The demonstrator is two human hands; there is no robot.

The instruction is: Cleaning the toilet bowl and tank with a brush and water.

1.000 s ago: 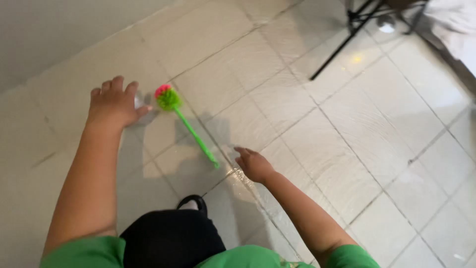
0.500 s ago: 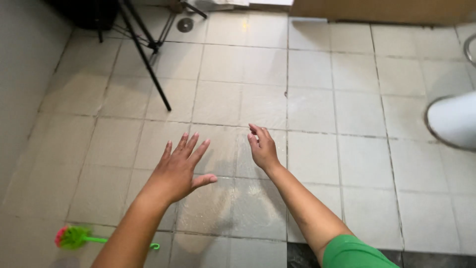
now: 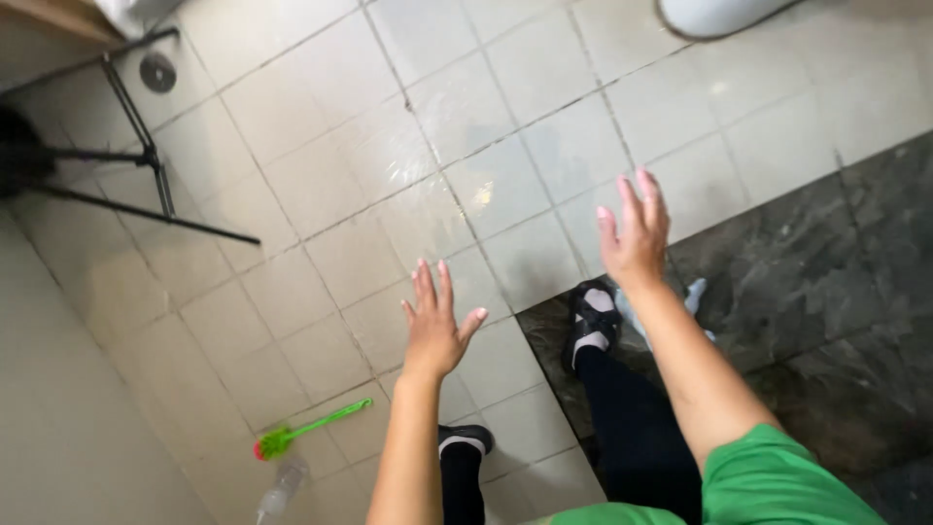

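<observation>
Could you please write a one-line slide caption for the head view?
Both empty hands, left and right, spread over wet floor tiles; green brush lies behind.

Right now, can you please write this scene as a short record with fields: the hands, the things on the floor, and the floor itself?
left hand: left hand open, fingers spread, holds nothing, raised over the pale tiles
right hand: right hand open, fingers up, holds nothing
nearest tool: green brush with a red head, lying flat on the tiles, apart from both hands
beside the brush: clear bottle, lying down
floor: pale tiled floor, wet shine in places; dark stone slab at the right
feet: black shoes
far left: black stand legs
</observation>
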